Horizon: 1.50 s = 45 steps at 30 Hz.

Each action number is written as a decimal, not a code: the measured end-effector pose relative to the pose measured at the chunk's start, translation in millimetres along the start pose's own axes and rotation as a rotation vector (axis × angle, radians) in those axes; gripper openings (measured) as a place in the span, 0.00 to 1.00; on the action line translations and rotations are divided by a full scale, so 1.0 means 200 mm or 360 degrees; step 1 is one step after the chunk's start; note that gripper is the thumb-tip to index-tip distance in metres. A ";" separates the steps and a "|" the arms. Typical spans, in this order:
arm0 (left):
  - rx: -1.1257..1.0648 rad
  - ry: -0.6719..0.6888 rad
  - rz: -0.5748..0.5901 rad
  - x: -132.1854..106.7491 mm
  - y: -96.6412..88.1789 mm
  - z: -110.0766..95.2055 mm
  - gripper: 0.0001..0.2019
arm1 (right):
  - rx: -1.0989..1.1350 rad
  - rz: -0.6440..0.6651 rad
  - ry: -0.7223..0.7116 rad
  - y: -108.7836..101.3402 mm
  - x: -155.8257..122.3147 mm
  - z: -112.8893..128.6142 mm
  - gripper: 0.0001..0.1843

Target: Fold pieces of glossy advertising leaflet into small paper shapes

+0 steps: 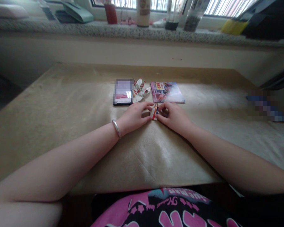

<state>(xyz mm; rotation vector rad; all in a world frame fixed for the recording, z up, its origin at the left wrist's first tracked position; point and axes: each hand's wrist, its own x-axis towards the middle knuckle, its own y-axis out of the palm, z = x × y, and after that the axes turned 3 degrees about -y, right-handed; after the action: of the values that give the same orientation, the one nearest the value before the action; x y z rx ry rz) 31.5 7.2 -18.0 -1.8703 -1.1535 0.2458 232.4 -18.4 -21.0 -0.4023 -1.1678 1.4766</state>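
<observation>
Currently, in the head view, we have both hands meeting over the bench (123,164): our left hand (136,115) and right hand (175,117) each close their grip on a side of a small printed wrapper (154,112), pinching it between thumb and fingers just in front of a booklet (171,94) and some crumpled paper (139,94). We judge the work to be partway: the crumpled paper already lies aside, next to a dark-edged device (123,92), while the wrapper is in both hands; whether it is folded or torn, we cannot tell. As for writing, the booklet's yellow label (160,86) bears digits, perhaps an 8 and a 9, too small to be sure. Red marks on the crumpled paper, our shirt's (125,206) lettering and the device's pixelated screen give us no certain brand.
</observation>
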 end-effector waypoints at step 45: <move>-0.0641 -0.0023 -0.0103 -0.05 0.02 -0.04 0.24 | 0.1477 0.0076 0.0235 0.07 0.04 -0.03 0.15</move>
<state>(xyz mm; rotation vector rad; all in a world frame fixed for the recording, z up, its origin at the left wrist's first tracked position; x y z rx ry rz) 34.4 -6.0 -19.2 -2.1744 -1.3453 -0.0131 227.5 -7.5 -32.1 0.1075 -0.2719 1.8139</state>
